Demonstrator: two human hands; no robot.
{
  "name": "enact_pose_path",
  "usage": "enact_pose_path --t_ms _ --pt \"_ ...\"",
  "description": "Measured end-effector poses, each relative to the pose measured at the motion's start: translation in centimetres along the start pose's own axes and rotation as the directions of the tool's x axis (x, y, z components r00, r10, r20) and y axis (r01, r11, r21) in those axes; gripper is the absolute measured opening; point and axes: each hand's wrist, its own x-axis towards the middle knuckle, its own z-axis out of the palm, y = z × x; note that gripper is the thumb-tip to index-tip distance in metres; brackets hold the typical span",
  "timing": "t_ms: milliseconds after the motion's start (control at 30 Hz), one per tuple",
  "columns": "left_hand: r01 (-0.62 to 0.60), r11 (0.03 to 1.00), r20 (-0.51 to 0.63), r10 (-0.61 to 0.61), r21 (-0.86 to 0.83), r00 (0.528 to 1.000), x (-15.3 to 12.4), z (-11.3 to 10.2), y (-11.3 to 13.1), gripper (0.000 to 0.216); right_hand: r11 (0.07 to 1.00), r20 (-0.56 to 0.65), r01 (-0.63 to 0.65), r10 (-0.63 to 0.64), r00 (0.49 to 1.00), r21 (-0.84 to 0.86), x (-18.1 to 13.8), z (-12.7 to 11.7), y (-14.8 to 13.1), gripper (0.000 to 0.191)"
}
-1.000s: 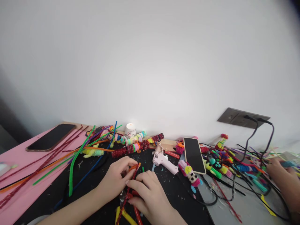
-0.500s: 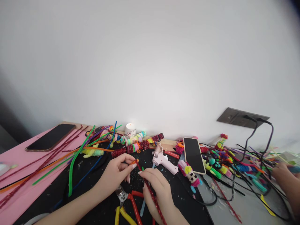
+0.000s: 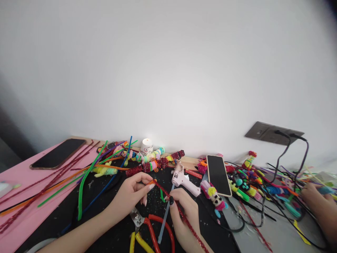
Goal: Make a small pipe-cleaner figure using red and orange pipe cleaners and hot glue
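Left hand (image 3: 133, 191) pinches orange piece (image 3: 151, 182), right hand (image 3: 186, 211) red stem (image 3: 161, 189). Gap has widened, apparently exposing more stem for working.

The left hand's (image 3: 133, 192) curled fingers cover most of an orange strip (image 3: 152, 182), and the bottom edge cuts off the red tinsel stem (image 3: 190, 222) running past the right hand (image 3: 191, 205). The left wrist hides part of a metal tool head (image 3: 136, 218); 2 red handles (image 3: 151, 234) and 2 yellow handles (image 3: 143, 243) leave the frame below. A white rim (image 3: 39, 245) is cropped at lower left, a white object (image 3: 3, 189) blurs at the left edge, another person's hand (image 3: 314, 197) is cropped at right, and the cup's (image 3: 146, 144) print is too small to read.
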Motion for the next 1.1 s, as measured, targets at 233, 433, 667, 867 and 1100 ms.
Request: enact_pose_path --t_ms 233,433,667,867,1100 --pt "0.052 0.991 0.021 -0.05 -0.127 0.999 0.2 -0.1 0.1 0.025 0.999 -0.016 -0.043 0.043 0.999 0.014 0.1 -0.1 0.2 0.019" --pt "0.106 0.953 0.04 -0.098 -0.284 0.994 0.0 0.2 0.7 0.026 0.999 -0.009 -0.014 0.014 1.0 0.029 0.3 0.0 0.3 0.018" --pt "0.175 0.893 0.07 -0.16 -0.416 0.985 0.0 -0.1 0.6 0.025 1.0 0.017 -0.005 0.004 1.0 0.022 0.3 0.0 0.4 0.017" --pt "0.246 0.801 0.117 -0.219 -0.545 0.969 -0.2 -0.3 1.2 0.027 0.999 0.063 -0.019 0.016 0.998 0.038 0.2 0.0 0.4 0.016" --pt "0.315 0.72 0.222 -0.224 -0.618 0.949 -0.4 -0.7 1.0 0.027 0.999 0.072 -0.013 0.009 0.997 0.049 0.6 -0.2 0.0 0.017"
